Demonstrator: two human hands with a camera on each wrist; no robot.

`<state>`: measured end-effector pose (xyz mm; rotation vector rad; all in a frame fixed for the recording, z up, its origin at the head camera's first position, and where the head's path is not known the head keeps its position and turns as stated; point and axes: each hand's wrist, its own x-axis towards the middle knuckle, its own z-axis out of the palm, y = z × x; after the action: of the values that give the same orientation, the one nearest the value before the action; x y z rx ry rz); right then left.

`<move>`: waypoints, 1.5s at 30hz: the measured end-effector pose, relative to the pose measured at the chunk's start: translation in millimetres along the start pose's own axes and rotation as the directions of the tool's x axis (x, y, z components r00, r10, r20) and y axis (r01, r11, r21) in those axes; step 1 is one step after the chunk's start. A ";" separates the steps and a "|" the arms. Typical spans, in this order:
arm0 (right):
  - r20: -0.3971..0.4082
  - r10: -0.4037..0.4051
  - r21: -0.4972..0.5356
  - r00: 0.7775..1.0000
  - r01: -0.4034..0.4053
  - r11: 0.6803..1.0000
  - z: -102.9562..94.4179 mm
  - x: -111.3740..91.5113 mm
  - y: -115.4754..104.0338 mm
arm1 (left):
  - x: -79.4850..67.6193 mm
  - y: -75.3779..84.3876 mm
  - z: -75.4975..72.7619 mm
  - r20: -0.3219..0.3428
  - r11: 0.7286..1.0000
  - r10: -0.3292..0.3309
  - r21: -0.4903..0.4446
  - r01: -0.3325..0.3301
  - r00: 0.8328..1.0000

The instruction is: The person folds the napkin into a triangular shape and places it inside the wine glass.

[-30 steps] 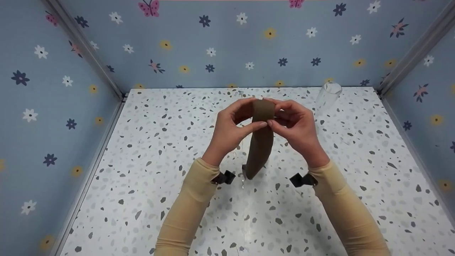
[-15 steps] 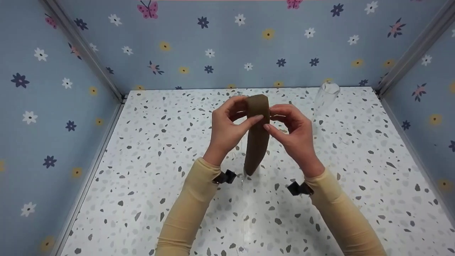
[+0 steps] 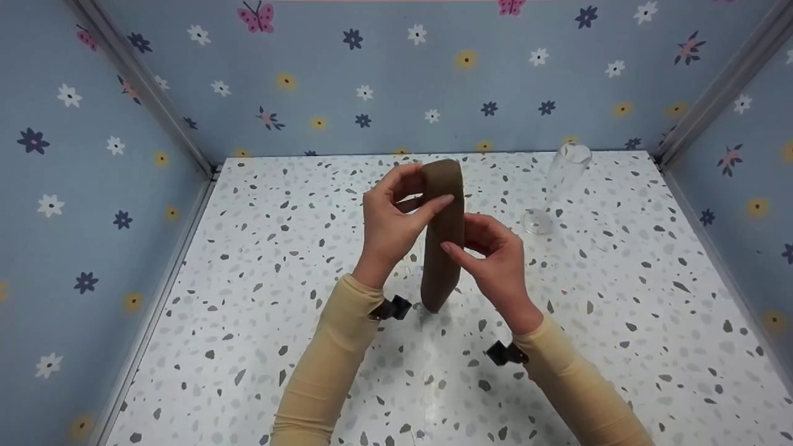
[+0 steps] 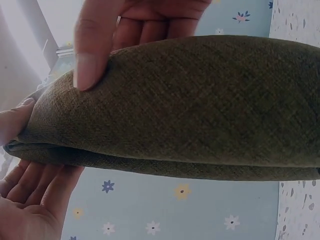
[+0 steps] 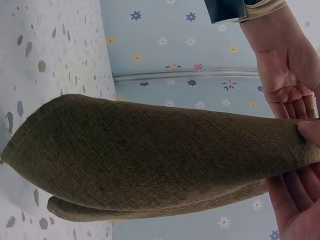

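Observation:
A brown-olive woven cloth [image 3: 442, 272], folded into a narrow strip, hangs upright between my two hands. Its lower end [image 5: 30, 150] tapers to a point close over the table. My left hand [image 3: 390, 220] pinches it near the top, thumb on the near face and fingers behind. Lower down, at its right edge, my right hand [image 3: 495, 263] holds it, with the thumb [image 4: 90, 65] on the near face. Its folded layers lie slightly apart along one side in the left wrist view. Behind the cloth, part of each hand's fingers is hidden.
A clear stemmed glass [image 3: 569, 164] stands at the back right, its round base [image 3: 538, 222] just beyond my right hand. The speckled white table [image 3: 279, 248] is closed in by blue flower-patterned panels [image 3: 396, 74] at the back and both sides.
My right hand has slid down along the cloth's right edge from beside my left thumb. My left hand and the cloth's top have shifted slightly left. The glass's base has come into sight.

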<state>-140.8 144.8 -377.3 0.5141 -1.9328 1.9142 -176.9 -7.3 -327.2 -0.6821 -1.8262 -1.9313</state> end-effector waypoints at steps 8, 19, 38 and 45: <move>0.061 0.078 0.025 0.995 -0.079 0.997 -2.9 -1.1 7.0 | 0.7 0.2 -3.6 0.031 1.000 -0.019 -0.011 0.019 0.999; 0.196 0.017 0.002 0.981 -0.018 1.000 -19.0 2.6 14.5 | 3.2 2.7 -19.1 0.193 0.998 -0.049 -0.030 0.056 0.980; 0.195 -0.027 -0.055 0.980 0.039 0.998 -19.4 -1.7 7.6 | -1.4 2.9 -8.3 0.183 0.994 0.031 0.101 -0.050 0.983; 0.113 -0.063 -0.032 0.992 0.067 0.997 -16.6 18.0 -31.1 | -2.7 1.8 -5.2 0.198 0.995 0.020 0.087 -0.038 0.980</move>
<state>-140.7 161.1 -341.3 0.6785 -1.9902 1.8431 -174.1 -12.7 -327.5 -0.8919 -1.9959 -1.8047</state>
